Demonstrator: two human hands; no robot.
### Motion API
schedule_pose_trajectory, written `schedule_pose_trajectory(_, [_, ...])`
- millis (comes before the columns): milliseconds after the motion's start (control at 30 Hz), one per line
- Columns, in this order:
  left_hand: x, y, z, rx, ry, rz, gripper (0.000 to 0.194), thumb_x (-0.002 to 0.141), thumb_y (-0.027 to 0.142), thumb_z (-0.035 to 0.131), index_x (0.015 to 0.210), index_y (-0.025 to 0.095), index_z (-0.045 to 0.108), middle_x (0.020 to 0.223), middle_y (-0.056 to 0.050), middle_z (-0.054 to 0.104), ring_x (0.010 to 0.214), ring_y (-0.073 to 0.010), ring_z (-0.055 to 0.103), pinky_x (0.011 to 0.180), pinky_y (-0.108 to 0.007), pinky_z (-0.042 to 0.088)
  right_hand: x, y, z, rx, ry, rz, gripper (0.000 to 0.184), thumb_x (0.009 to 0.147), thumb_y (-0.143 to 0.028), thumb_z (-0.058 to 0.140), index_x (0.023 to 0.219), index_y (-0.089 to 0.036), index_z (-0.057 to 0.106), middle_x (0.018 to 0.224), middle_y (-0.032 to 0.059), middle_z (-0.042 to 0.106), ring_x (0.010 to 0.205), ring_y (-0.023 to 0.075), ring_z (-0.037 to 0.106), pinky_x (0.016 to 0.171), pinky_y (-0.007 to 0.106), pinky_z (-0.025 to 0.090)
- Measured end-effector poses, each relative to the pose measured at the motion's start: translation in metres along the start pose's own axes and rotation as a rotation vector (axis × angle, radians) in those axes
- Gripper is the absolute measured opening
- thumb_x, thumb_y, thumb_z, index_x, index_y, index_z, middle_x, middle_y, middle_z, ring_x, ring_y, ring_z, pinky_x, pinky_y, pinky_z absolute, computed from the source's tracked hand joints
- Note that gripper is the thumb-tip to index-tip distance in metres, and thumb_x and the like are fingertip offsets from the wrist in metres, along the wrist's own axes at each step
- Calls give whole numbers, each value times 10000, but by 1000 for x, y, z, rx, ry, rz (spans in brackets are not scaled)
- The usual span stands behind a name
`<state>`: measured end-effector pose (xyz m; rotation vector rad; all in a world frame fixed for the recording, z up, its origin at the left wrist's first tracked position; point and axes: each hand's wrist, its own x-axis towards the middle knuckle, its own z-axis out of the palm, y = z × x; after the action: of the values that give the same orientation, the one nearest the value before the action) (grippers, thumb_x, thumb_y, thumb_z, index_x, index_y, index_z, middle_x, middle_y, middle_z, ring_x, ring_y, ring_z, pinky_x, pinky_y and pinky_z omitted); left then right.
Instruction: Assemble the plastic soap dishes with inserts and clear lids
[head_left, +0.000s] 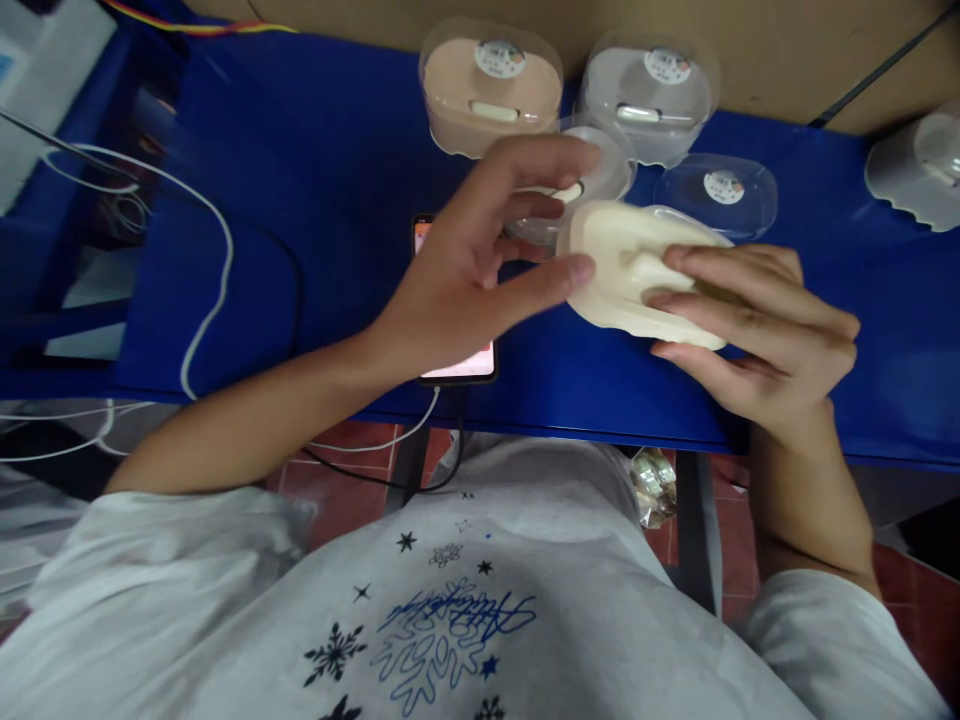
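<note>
My right hand (765, 310) grips a cream-coloured, oval, soft-looking piece (607, 255). Two of its fingers press at a raised ridge in the piece's middle, and the thumb is under the near edge. My left hand (487, 240) is open, fingers spread and curved, with the thumb tip at the piece's left rim. Whether that thumb presses on the rim or only rests there, I cannot tell. Behind the hands lies a clear oval container (607, 175) with a small cream bar in it, partly hidden by my left fingers. A clear lid (742, 205) with a round sticker lies beyond the piece.
A peach-filled clear tub (465, 85) and a grey one (622, 90) stand at the back of the blue table (337, 130). Another grey tub (919, 175) is at the far right. Under my left forearm lies a lit phone (476, 365); a white cable (225, 270) crosses the left side.
</note>
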<state>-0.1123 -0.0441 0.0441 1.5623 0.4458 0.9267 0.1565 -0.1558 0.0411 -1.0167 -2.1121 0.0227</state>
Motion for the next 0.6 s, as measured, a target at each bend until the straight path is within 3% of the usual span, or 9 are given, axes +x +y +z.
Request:
schedule_pose_trajectory(100, [5, 6, 5, -304, 85, -356, 304, 1003, 365, 699, 1262, 207, 680, 1365, -47, 715, 1383, -305, 649, 1146, -450, 543, 3, 0, 6, -174, 53, -148, 505, 900, -249, 883, 1388, -232, 753, 1436, 108, 744, 1247, 367, 753, 1032, 526, 579])
schedule_pose_trajectory(167, [8, 11, 9, -532, 38, -589, 285, 1063, 393, 565, 1176, 168, 698, 1229, -79, 781, 1316, -344, 709, 1109, -532, 588, 3, -1, 11, -236, 35, -202, 486, 905, -254, 877, 1371, -213, 748, 1425, 116, 746, 1248, 369, 752, 1032, 515, 583])
schedule_pose_trajectory(233, [8, 13, 13, -668, -23, -681, 298, 1084, 349, 505, 1111, 147, 721, 1134, -81, 815, 1293, -338, 732, 1147, -551, 573, 2, -3, 17, -264, -13, -184, 552, 941, -301, 847, 1463, -272, 671, 1440, 87, 739, 1270, 356, 741, 1057, 511, 580])
schedule_pose_trajectory(333, [7, 14, 15, -708, 10, -719, 241, 1063, 197, 504, 1104, 129, 732, 1125, -92, 831, 1322, -310, 722, 1191, -528, 550, -1, -3, 20, -309, -41, -50, 830, 963, -457, 815, 1669, -392, 384, 1563, 83, 639, 1401, 377, 651, 1137, 567, 538])
schedule_pose_trajectory(433, [9, 17, 10, -685, 195, -684, 260, 1057, 155, 481, 1152, 128, 722, 1103, -103, 827, 1354, -325, 700, 1161, -566, 574, 1, 11, 15, -349, -2, 61, 1103, 893, -617, 830, 1742, -322, 191, 1684, 193, 472, 1546, 440, 483, 1229, 638, 440])
schedule_pose_trajectory(467, [11, 18, 7, -683, 243, -640, 262, 1060, 165, 488, 1182, 140, 718, 1080, -84, 825, 1364, -323, 693, 1160, -577, 572, 3, 19, 12, -343, -20, 94, 1100, 902, -642, 806, 1743, -282, 194, 1682, 217, 465, 1548, 439, 475, 1235, 632, 431])
schedule_pose_trajectory(533, [16, 22, 0, -689, 292, -544, 280, 1059, 193, 512, 1258, 196, 708, 1061, -40, 824, 1391, -293, 676, 1186, -558, 553, 8, 37, 6, -339, -135, 155, 879, 982, -659, 694, 1669, -206, 384, 1555, 224, 606, 1425, 406, 595, 1170, 584, 479])
schedule_pose_trajectory(600, [21, 24, -7, -693, 304, -484, 309, 1050, 216, 528, 1303, 261, 699, 1074, -11, 829, 1415, -261, 655, 1203, -505, 541, 13, 53, 3, -399, -290, 206, 579, 1063, -657, 545, 1342, -172, 695, 1213, 170, 795, 1116, 331, 737, 1009, 501, 529])
